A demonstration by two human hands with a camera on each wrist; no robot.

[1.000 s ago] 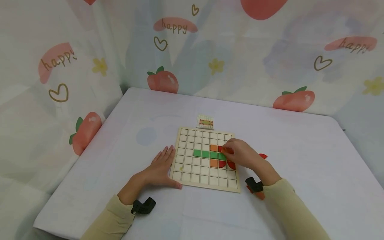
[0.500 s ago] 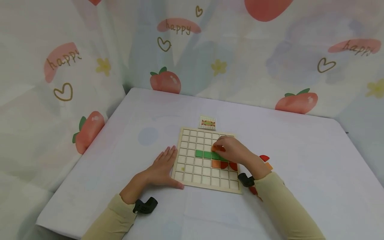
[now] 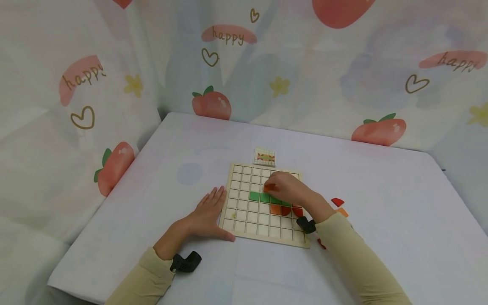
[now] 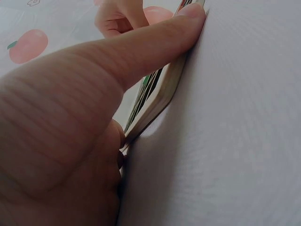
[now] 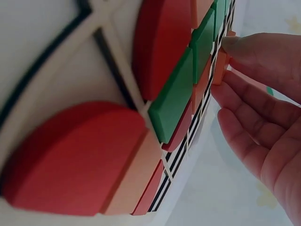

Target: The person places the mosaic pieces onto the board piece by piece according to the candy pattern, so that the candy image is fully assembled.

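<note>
A wooden grid board (image 3: 267,240) lies on the table, with a row of green tiles (image 3: 254,196) set across its middle. Spread along the board's left edge is my left hand (image 3: 205,219); its thumb (image 4: 155,44) lies straight at the front left corner. Over the grid, my right hand (image 3: 290,188) pinches an orange square tile (image 5: 220,67) between thumb and fingers, just behind the green row. Another orange tile (image 3: 275,209) and red curved pieces (image 3: 297,211) sit in cells in front of that row. The right hand covers part of the board in the head view.
A small pattern card (image 3: 264,157) lies behind the board. To the right are a loose red quarter-circle piece (image 3: 337,202), an orange piece (image 3: 342,212) and a red piece (image 3: 321,243), partly near the right sleeve (image 3: 354,250). Printed cloth hangs behind the table.
My right hand has moved left across the board, carrying the orange tile past the right-hand cells. The left hand keeps its place at the board's edge. The head view has shifted slightly.
</note>
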